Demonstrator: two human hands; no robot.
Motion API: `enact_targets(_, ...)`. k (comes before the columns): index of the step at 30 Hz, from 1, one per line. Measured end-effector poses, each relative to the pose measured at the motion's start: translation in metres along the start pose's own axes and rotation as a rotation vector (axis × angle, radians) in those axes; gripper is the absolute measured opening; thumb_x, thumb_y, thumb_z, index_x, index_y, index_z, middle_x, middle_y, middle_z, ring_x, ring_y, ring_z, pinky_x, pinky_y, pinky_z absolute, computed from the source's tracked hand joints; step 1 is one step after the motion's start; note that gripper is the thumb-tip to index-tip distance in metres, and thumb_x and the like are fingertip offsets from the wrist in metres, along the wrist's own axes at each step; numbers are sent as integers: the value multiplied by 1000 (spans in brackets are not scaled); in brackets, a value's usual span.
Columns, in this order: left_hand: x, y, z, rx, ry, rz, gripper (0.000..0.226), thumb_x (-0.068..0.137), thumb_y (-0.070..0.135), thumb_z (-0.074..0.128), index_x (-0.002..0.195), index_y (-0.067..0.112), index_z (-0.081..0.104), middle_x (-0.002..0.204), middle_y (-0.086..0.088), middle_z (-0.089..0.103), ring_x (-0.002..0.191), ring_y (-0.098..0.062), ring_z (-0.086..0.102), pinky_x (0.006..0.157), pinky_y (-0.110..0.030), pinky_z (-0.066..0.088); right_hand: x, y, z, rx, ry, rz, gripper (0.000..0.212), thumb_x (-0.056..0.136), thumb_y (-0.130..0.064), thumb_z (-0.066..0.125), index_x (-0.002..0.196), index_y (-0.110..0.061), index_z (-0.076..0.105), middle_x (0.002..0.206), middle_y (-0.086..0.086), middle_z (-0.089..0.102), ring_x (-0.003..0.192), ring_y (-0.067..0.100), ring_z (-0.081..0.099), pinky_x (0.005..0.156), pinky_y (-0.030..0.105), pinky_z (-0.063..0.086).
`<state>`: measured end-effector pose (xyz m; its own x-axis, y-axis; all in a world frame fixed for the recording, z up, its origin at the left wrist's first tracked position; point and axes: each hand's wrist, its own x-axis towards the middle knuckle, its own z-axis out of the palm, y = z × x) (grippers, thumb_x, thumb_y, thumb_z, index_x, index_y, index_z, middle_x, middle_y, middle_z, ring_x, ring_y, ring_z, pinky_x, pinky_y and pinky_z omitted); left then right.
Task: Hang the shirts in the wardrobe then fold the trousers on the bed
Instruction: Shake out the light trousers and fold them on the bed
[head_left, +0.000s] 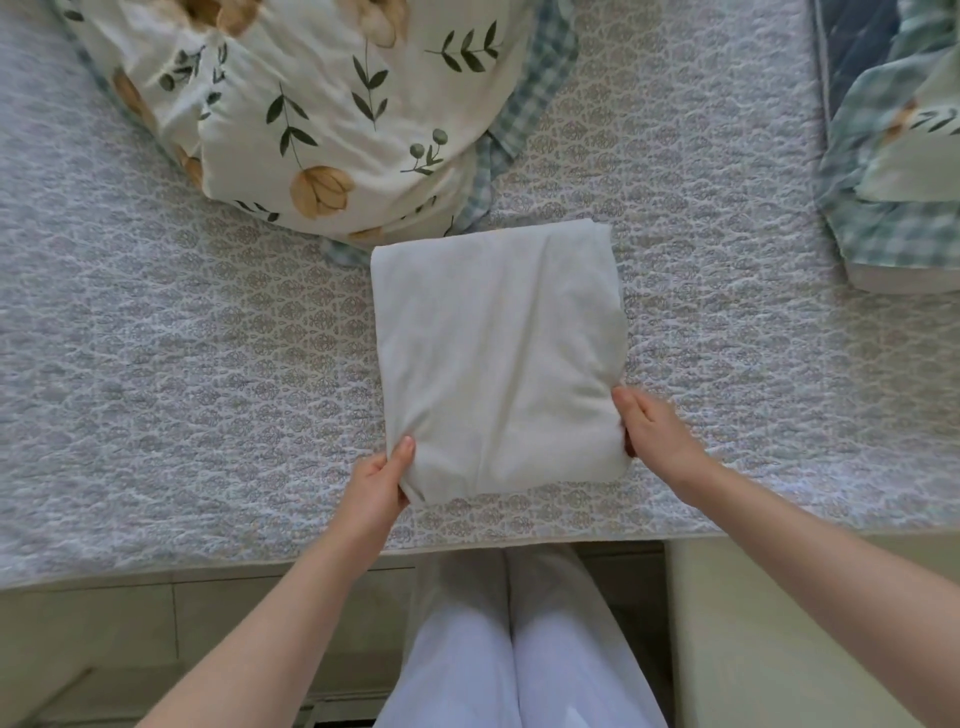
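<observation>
Bed: carries the folded white trousers (floral pillow just beside).
Left hand: pinches their near-left corner, thumb on top.
Right hand: grips their near-right edge.

In the upper left of my feed sits a bulky cream quilt printed with tan flowers and dark green leaf sprigs, its blue-and-white checked underside showing along its right side. At the right edge lies a second bundle of the same checked and floral cloth, with a dark blue panel at the top right. Pale floor tiles show at lower left, and a plain cream surface fills the lower right.
</observation>
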<state>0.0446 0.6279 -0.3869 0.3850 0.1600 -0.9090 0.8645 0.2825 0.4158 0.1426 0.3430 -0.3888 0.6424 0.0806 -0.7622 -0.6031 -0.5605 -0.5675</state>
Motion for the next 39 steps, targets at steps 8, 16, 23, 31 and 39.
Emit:
enact_targets(8, 3, 1, 27, 401, 354, 424, 54, 101, 41, 43, 60, 6, 46, 57, -7, 44, 55, -20, 38, 52, -35, 26, -9, -5, 22, -95, 114, -149, 23, 102, -35, 41, 118, -19, 41, 104, -12, 55, 88, 6, 55, 69, 14, 42)
enact_targets(16, 16, -20, 11, 405, 340, 130, 55, 101, 43, 45, 73, -2, 61, 71, -19, 64, 66, -27, 59, 58, -34, 44, -13, 18, 26, -54, 85, -95, 19, 104, -30, 34, 107, -19, 50, 93, -7, 59, 85, 7, 57, 67, 20, 43)
enact_targets(23, 30, 34, -8, 380, 97, 45, 8, 92, 14, 56, 91, 17, 63, 100, -7, 69, 95, -27, 65, 87, -44, 55, 5, -25, -8, -290, 226, -95, 31, 94, -36, 53, 120, -19, 51, 100, -6, 60, 86, 14, 60, 75, 37, 52)
enact_targets(31, 89, 119, 32, 423, 348, 377, 27, 98, 43, 50, 104, 19, 57, 101, 0, 62, 94, -23, 58, 84, -39, 48, 111, -112, -3, -533, 340, -41, 52, 101, -47, 34, 129, -4, 37, 126, 18, 55, 112, 39, 55, 77, 41, 38)
enact_targets(39, 103, 111, 36, 148, 534, 274, 49, 100, 36, 53, 60, 18, 30, 59, 1, 29, 54, -14, 25, 49, -28, 20, 135, -94, -12, -368, 337, -69, 37, 102, -43, 34, 101, -10, 51, 92, 3, 54, 82, 23, 49, 64, 34, 37)
